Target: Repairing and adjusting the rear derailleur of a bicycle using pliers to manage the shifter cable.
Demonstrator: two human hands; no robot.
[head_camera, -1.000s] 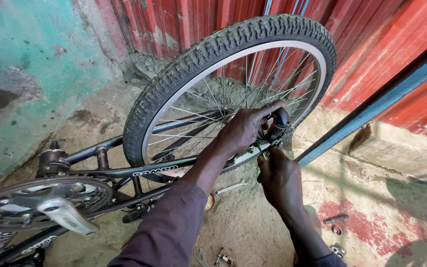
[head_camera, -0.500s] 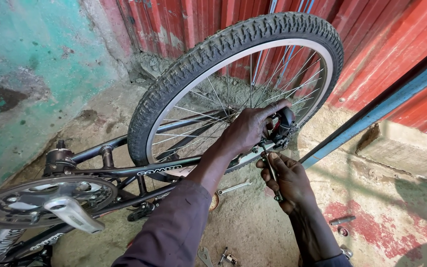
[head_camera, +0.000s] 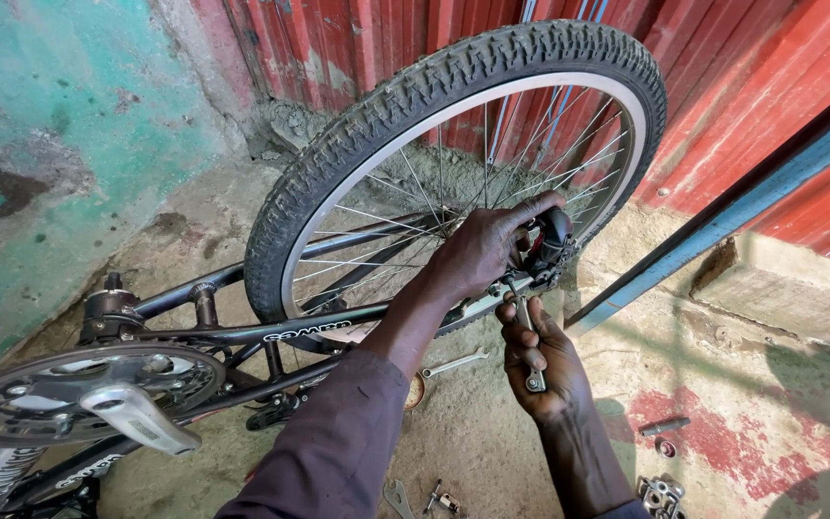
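The upturned bicycle's rear wheel (head_camera: 453, 163) stands tyre-up against the red corrugated wall (head_camera: 770, 86). At the wheel's five o'clock, the left hand (head_camera: 487, 250) is closed around the black rear derailleur (head_camera: 551, 245) at the axle. Just below, at six o'clock from it, the right hand (head_camera: 540, 360) grips a metal spanner (head_camera: 528, 336), its upper end up at the axle. The chainring and crank (head_camera: 98, 394) sit at eight o'clock; a loose spanner (head_camera: 453, 363) lies on the ground
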